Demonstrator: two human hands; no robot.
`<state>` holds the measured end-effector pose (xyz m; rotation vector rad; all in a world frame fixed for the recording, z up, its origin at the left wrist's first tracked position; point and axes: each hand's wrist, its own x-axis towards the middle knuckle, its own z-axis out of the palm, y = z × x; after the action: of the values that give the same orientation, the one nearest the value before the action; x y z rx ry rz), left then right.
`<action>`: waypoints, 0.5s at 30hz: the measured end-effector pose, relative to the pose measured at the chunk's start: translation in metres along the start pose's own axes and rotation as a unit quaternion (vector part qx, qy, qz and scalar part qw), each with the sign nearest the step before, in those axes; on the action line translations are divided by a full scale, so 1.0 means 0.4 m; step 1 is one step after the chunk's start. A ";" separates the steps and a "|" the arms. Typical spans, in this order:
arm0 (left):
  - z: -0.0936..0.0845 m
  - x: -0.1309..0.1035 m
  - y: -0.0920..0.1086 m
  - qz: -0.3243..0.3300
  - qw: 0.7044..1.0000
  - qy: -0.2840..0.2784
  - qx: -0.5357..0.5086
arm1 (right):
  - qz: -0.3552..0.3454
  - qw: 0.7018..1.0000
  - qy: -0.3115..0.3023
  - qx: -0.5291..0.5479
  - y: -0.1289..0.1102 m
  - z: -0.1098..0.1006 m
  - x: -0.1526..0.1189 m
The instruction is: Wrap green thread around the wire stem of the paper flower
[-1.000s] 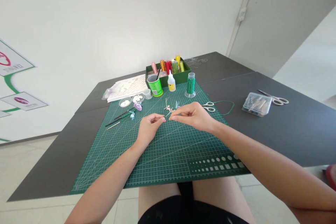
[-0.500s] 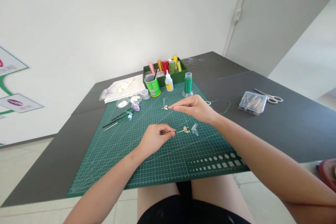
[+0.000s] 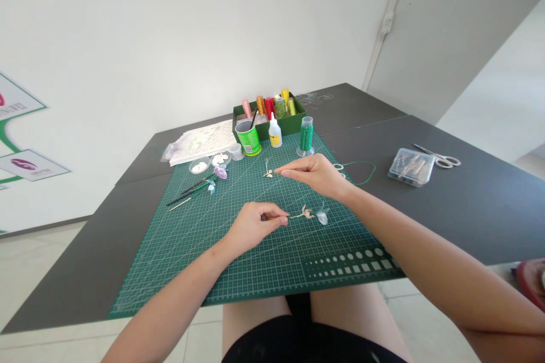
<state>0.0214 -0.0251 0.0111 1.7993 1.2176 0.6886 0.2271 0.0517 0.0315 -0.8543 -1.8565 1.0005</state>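
Note:
My left hand (image 3: pixel 261 220) pinches the thin stem of a small artificial flower, its tip pointing right over the mat. That flower (image 3: pixel 307 212) has beige parts near the middle and pale blue, see-through petals (image 3: pixel 322 218) at the end. My right hand (image 3: pixel 313 173) is closed in a pinch farther forward; whatever lies between its fingertips is too small to make out. Just left of those fingertips is a small beige sprig (image 3: pixel 268 173) with a pale strand. Behind the right hand stands a spool of green thread (image 3: pixel 306 137).
A green cutting mat (image 3: pixel 191 261) covers the desk's middle. A glue bottle (image 3: pixel 275 131), green can (image 3: pixel 249 139) and box of thread spools (image 3: pixel 293 123) stand behind. A purple flower (image 3: pixel 220 172) lies left. Scissors (image 3: pixel 445 162) and a clear plastic case (image 3: pixel 411 167) are right.
My left hand has moved slightly right, and the flower has turned so its pale blue petals hang lower. My right hand stays in nearly the same place, still pinched.

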 end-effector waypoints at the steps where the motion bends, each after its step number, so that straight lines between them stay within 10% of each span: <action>1: -0.001 -0.001 0.000 0.008 1.000 0.006 0.002 | 0.003 1.000 0.003 -0.009 0.004 -0.001 0.002; 15: -0.026 -0.007 0.002 0.070 0.983 0.168 -0.021 | 0.045 0.995 -0.055 -0.073 0.084 -0.005 0.026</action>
<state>0.0124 -0.0245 0.0172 1.7947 1.2877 1.1259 0.2304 0.0761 0.0062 -0.9947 -2.0203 0.9925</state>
